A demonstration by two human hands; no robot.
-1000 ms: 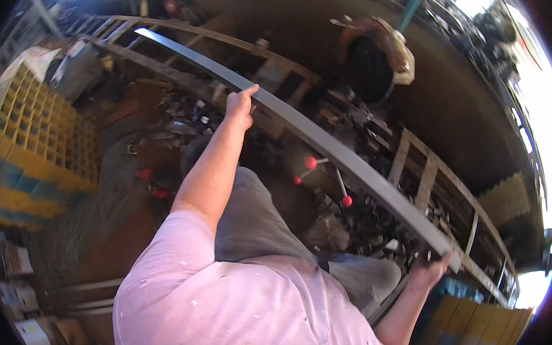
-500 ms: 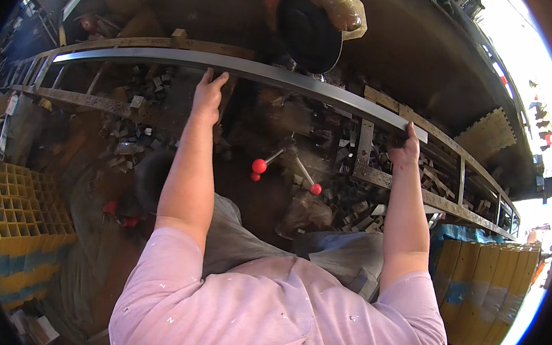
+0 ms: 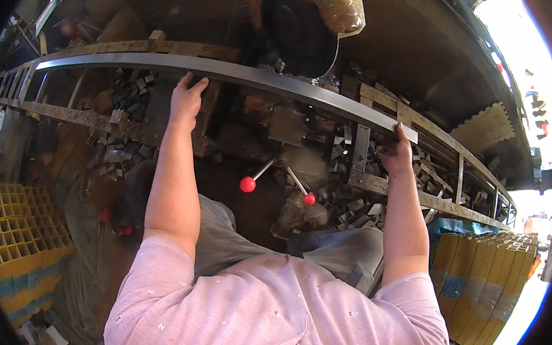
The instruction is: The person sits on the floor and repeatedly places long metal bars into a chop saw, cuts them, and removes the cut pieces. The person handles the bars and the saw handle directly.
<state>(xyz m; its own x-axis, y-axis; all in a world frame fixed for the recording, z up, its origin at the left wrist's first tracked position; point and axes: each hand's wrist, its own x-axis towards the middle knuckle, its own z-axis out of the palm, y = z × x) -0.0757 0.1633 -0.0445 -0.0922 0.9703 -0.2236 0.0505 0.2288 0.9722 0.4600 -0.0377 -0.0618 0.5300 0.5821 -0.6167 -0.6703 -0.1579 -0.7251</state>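
Note:
A long grey metal bar (image 3: 264, 79) lies crosswise in front of me, its right end near the right-hand side of the long frame. My left hand (image 3: 188, 101) grips its near edge left of the middle, with thumb and a finger showing against the bar. Close to the bar's right end, my right hand (image 3: 395, 153) holds it, thumb up against the near face and the other fingers partly hidden below. Between my forearms, nearer to me than the bar, is a spoked handle with a red knob (image 3: 247, 184) on each visible spoke.
A long ladder-like frame (image 3: 92, 116) runs beneath the bar, with many cut metal pieces (image 3: 122, 154) around it. Beyond the bar is a dark round part (image 3: 299, 28). Stacks of yellow tubes stand at left (image 3: 22, 230) and right (image 3: 481, 289).
The view has shifted a little, and the bar and both hands sit slightly farther left in it. Two red knobs show on the handle now, where three showed before. Both hands keep their hold.

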